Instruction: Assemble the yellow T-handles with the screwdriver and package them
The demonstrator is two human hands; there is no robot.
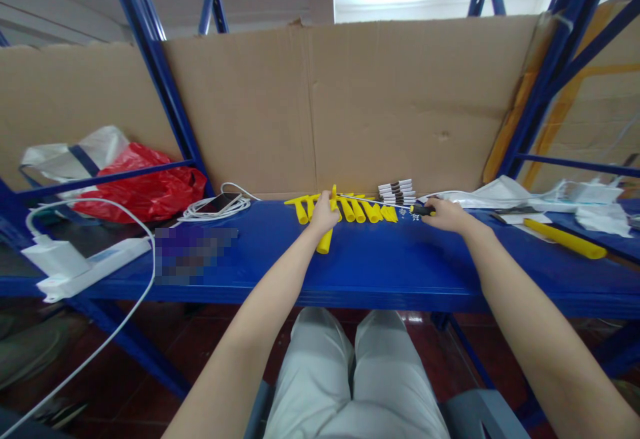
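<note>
My grey-trousered legs (316,372) fill six o'clock; at twelve, my left hand (326,211) grips a yellow T-shaped plastic tube (324,244), seemingly steadying it for the black-handled metal screwdriver (421,210) my right hand (448,215) clasps.

The yellow pieces (359,212) look like smooth plastic with a soft sheen; the screwdriver (424,210) pairs a thin, bright metal shaft with a dark plastic-looking handle. The blue bench top (400,252) reads as painted metal, smooth and faintly glossy, and the upright (165,72) as painted metal too. Behind stands matt, creased cardboard (400,106). The red bag (143,186) is shiny, crinkled plastic, the power strip (113,264) smooth white plastic, the trousers (320,372) matt cloth, the floor tiles (440,359) glossy.
</note>
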